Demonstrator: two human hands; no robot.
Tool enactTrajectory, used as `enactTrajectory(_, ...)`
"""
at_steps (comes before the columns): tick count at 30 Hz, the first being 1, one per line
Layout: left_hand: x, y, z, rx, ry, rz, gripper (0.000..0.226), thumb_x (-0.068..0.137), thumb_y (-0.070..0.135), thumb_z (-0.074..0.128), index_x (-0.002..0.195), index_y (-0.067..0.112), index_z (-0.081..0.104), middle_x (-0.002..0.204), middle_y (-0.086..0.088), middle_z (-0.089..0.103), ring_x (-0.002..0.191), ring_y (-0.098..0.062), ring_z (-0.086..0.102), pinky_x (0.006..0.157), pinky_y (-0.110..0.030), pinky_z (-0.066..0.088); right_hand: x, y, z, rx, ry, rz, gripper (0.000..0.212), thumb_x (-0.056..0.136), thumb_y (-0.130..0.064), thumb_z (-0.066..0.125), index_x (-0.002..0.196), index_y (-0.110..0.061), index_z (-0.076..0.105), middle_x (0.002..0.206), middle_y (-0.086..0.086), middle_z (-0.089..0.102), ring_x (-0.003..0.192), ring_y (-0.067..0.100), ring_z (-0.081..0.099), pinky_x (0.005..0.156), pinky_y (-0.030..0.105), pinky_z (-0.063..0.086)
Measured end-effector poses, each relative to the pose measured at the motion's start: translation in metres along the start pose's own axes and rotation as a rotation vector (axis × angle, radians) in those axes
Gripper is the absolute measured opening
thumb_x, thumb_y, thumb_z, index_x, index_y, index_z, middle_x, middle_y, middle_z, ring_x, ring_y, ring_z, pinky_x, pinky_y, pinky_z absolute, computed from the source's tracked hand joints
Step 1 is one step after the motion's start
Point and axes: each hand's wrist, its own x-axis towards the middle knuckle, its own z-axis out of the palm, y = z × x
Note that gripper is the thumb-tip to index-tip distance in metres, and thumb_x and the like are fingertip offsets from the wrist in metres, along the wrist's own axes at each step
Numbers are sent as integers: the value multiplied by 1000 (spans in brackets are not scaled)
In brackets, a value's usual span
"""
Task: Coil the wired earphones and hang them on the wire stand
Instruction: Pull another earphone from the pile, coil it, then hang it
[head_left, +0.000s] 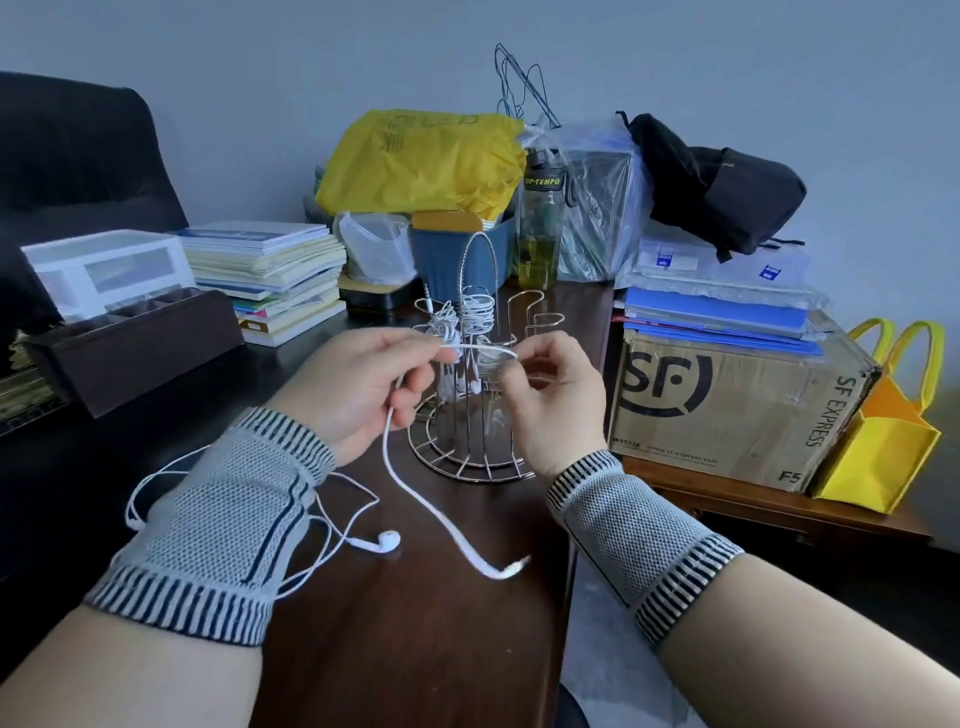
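Observation:
White wired earphones trail over the dark table; one earbud lies near my left wrist and the cable's free end curls at the table's front right. My left hand pinches the cable, and my right hand pinches it a short way along, so a taut stretch runs between them just in front of the wire stand. Two coiled white earphone bundles hang on the stand's upper hooks. Both wrists wear grey knitted bands.
A dark wooden box, a white drawer unit and a stack of books stand at left. Behind the stand are a blue bin, a yellow bag and a bottle. An SF cardboard box sits right.

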Motion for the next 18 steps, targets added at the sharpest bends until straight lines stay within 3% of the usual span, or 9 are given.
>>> enactTrajectory(4,5,-9,15,61,-7,138,18,93,16,60,82,10,72,60,2,46,46,-7,32,42,-17,22,2,-5,-1,168,-24,189,10,84,-10,66,75,-14,64,63,-9,61,54,-1,54,59,22,48)
enactTrajectory(7,6,-12,16,100,-17,165,13,90,16,65,91,5,71,58,5,45,47,-6,31,42,-16,23,3,-5,-2,194,-23,234,15,87,-17,64,71,-18,66,65,-8,63,62,6,55,67,32,50)
enactTrajectory(11,4,-11,18,158,12,174,7,90,14,65,91,12,72,47,12,39,40,-3,28,39,-13,23,5,-7,-1,206,-21,308,23,88,-21,63,65,-20,63,59,-9,60,56,5,51,62,27,44)
enactTrajectory(14,10,-14,18,220,198,209,12,84,27,72,74,21,73,47,11,41,40,-4,31,43,-19,26,6,-11,-1,180,-27,318,22,89,-22,61,67,-19,64,61,-8,61,60,6,53,66,26,46)
enactTrajectory(18,16,-21,23,271,475,229,33,85,34,69,59,15,68,48,8,52,43,-5,43,49,-21,40,4,-16,2,175,-46,338,23,91,-21,57,69,-16,60,60,-9,55,56,3,48,60,21,42)
